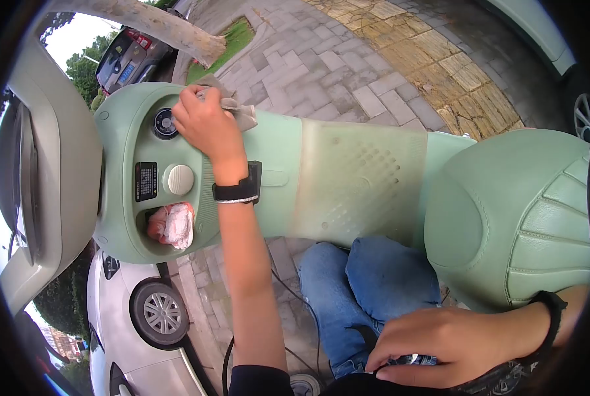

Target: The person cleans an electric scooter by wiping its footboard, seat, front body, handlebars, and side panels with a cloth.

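Note:
My left hand (209, 125), with a black band at the wrist, is closed on a grey cloth (244, 115). It presses the cloth to the upper rim of a pale green scooter's front panel (126, 132), beside a round black key switch (165, 123). Bunched pink and white cloth (175, 224) lies in the panel's lower pocket, below a round cream knob (179, 179). Low in view, my right hand (433, 343) hangs over my jeans with fingers loosely bent. Thumb and forefinger stand apart, with denim and a small shiny spot showing between them.
The scooter's footboard (364, 181) and padded green seat (506, 211) extend to the right. A silver car (136, 330) is parked at lower left, another car (126, 59) at upper left. Tree trunk (156, 30) and brick paving (321, 72) lie beyond. A black cable (295, 290) hangs by my legs.

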### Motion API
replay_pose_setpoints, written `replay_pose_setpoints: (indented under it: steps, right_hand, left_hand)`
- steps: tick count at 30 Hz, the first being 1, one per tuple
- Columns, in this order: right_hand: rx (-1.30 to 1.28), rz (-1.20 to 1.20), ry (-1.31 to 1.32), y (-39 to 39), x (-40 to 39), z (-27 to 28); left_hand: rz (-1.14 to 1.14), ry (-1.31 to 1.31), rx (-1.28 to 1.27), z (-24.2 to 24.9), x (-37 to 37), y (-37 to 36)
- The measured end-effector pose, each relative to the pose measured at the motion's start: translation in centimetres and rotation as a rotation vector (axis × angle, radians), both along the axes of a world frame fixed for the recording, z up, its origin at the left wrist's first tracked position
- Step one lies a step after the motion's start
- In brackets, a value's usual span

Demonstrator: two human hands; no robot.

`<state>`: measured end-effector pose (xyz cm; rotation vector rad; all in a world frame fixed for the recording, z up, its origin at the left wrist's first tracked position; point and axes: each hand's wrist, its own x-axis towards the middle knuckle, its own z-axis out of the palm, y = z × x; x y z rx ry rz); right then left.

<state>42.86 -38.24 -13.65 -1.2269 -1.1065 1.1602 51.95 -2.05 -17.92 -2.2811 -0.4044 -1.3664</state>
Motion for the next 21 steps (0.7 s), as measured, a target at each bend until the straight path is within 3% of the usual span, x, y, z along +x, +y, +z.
replay_pose_setpoints:
  steps: [3,4,7,10,14,18,21]
  right_hand:
    - [0.02,0.08,-0.114,-0.7,0.1,-0.1]
    - [0.026,0.111,-0.158,-0.9,0.0,-0.1]
    - [0.014,0.178,-0.345,-1.4,0.3,0.0]
    - [0.013,0.224,-0.467,-1.2,0.4,-0.1]
    - [0.042,0.205,-0.509,-0.7,0.5,0.3]
    - [0.079,0.167,-0.51,-0.8,0.5,0.2]
    - [0.074,0.168,-0.497,-0.9,0.6,0.4]
  left_hand:
    - [0.001,0.323,-0.085,-7.4,0.7,0.9]
    - [0.125,0.44,-0.114,-10.5,0.4,0.4]
    - [0.122,0.505,-0.253,-18.0,-0.9,-0.8]
    - [-0.075,0.227,-0.326,-10.9,-3.7,-3.3]
    - [-0.205,-0.336,-0.126,1.2,-9.6,-6.3]
    - [-0.077,-0.211,-0.11,0.8,-11.8,-4.9]
    - [-0.029,0.083,-0.044,-6.5,-11.7,-2.3]
